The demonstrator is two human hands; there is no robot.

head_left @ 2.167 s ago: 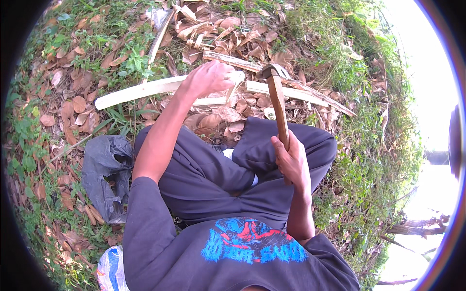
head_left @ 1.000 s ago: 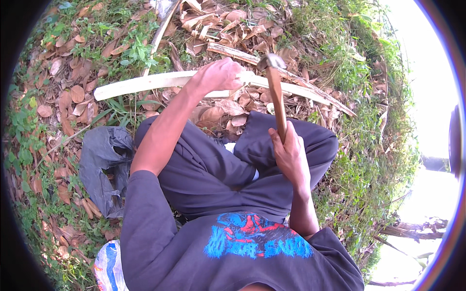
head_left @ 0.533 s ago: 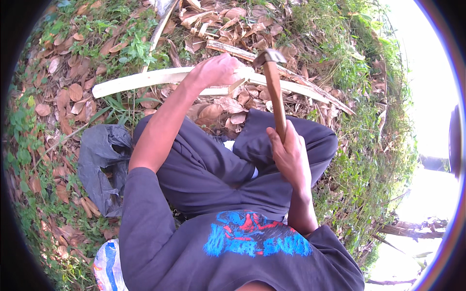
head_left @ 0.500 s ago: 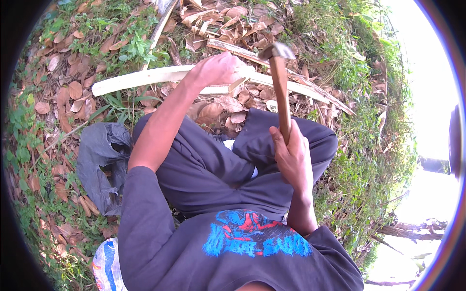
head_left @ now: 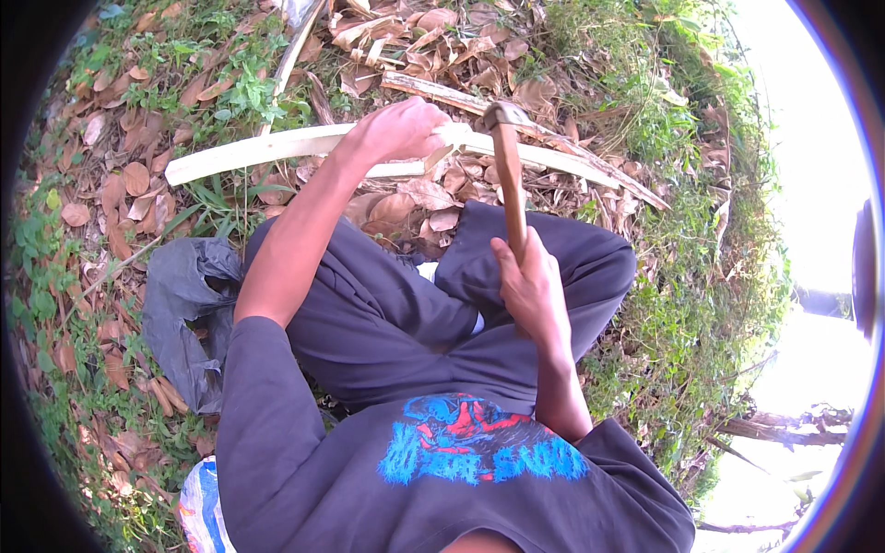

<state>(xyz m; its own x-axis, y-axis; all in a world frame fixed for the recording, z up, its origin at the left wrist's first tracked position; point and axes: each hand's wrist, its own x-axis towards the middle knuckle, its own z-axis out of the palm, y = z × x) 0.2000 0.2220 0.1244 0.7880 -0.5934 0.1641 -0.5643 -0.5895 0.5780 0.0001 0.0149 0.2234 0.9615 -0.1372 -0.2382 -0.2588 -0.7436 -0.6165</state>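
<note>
Above my crossed legs, my left hand [head_left: 403, 132] is closed on a long pale wooden strip [head_left: 249, 155], which stretches out to the left and right of it. A shorter pale piece [head_left: 398, 170] sticks out below the same hand, and wood meets at an angle beside my fingers; how the pieces join is hidden. My right hand [head_left: 535, 288] grips the wooden handle of a hammer [head_left: 513, 189], fingers wrapped round its lower end. The hammer's metal head [head_left: 505, 114] is up, just right of my left hand and over the strip.
Behind the strip lies a rough, bark-edged length of wood [head_left: 442, 92] on dry leaves. Another thin pale stick [head_left: 288, 69] lies farther off. A dark plastic bag [head_left: 180, 313] rests by my left knee, with a white and blue bag [head_left: 205, 507] nearer. Grass grows to the right.
The hammer and my right hand have moved left, bringing the head closer to my left hand. My left hand keeps its hold on the wood, with only a slight shift.
</note>
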